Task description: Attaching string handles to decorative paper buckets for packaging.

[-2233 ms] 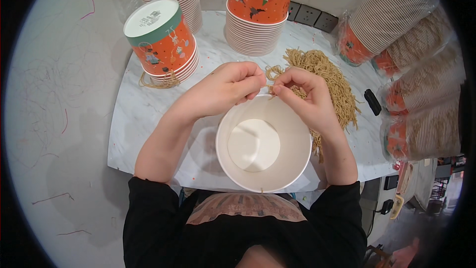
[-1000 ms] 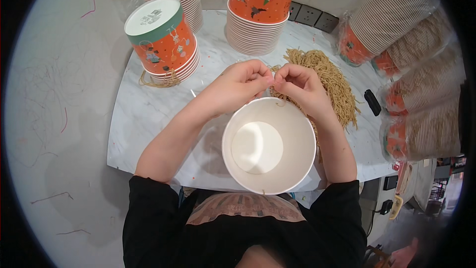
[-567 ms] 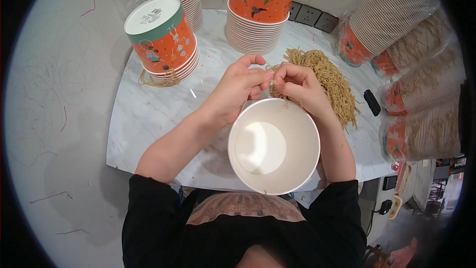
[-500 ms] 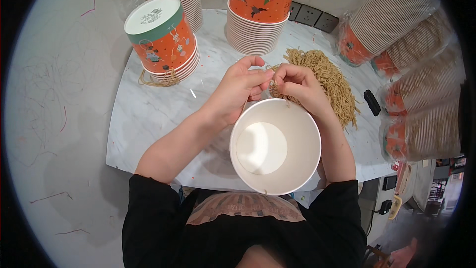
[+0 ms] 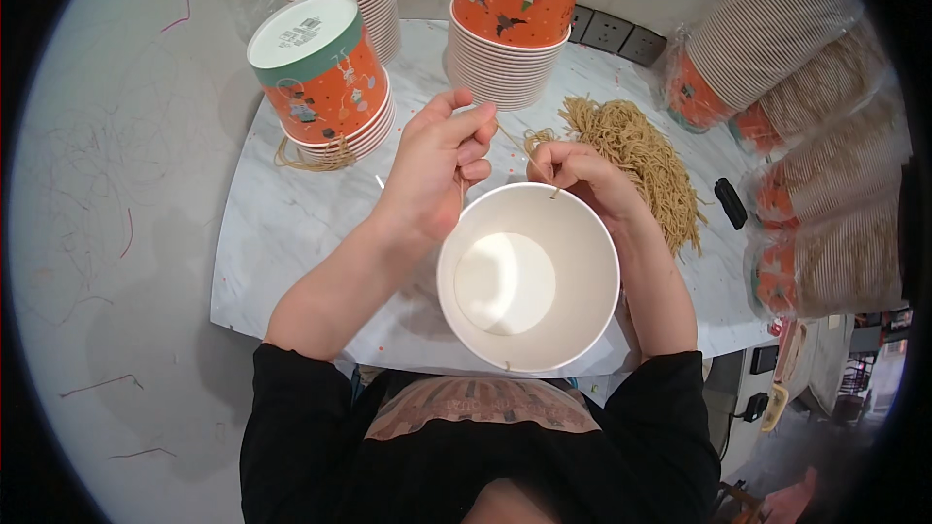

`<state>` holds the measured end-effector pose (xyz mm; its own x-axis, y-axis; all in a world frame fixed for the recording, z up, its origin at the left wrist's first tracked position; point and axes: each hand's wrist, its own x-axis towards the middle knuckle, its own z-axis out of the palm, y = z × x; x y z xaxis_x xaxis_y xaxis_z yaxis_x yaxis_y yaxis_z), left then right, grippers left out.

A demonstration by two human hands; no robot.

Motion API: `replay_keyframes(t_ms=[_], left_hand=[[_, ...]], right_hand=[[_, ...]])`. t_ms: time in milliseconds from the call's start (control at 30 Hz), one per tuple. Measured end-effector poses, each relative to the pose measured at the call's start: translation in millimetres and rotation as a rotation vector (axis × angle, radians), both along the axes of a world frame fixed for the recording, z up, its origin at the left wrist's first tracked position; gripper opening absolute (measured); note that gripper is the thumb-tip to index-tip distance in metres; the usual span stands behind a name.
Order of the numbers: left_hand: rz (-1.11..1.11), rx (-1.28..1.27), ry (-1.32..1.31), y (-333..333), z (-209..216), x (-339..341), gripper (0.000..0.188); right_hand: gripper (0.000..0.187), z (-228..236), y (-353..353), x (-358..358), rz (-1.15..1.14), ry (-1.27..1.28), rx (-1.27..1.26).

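Note:
A white paper bucket (image 5: 585,277) faces me with its mouth up, close to the table's front edge. Tan cord (image 5: 517,148) stretches from its far rim up to my left hand (image 5: 435,160), whose thumb and forefinger pinch it above and left of the rim. My right hand (image 5: 594,184) is closed at the far right rim, its fingertips on the cord where it meets the bucket; part of the grip is hidden. A small bit of cord also shows at the near rim. Beside my right hand lies a heap of tan cords (image 5: 641,160).
Upturned orange and green buckets (image 5: 325,87) stand stacked at the far left, with another stack (image 5: 510,58) at the far middle. Plastic-wrapped bucket stacks (image 5: 767,39) line the right side. A small black object (image 5: 728,202) and wall sockets (image 5: 607,31) are near them.
My left hand has drawn away from my right, up and to the left, pulling the cord taut. The bucket has shifted slightly left and away from me.

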<state>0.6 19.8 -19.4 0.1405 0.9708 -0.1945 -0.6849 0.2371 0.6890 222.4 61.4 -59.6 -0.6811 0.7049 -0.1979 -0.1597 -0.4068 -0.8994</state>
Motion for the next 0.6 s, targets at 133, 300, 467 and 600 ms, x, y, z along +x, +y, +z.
replay_keyframes(t_ms=[133,300,467,600], left_hand=[[-0.113,0.015,0.050,5.7,8.2,-12.3,0.017],[-0.257,0.045,0.118,7.7,9.8,-13.0,0.018],[-0.262,0.095,0.224,14.3,6.8,-13.9,0.015],[-0.261,0.115,0.299,15.1,6.8,-16.2,0.015]], right_hand=[[0.014,-4.1,0.2,-2.7,0.067,0.077,-0.058],[0.031,11.6,-3.1,-3.7,0.079,-0.053,-0.005],[0.048,20.8,-5.6,3.9,0.141,-0.016,0.308],[0.049,30.5,-12.0,3.2,0.143,-0.021,0.338]])
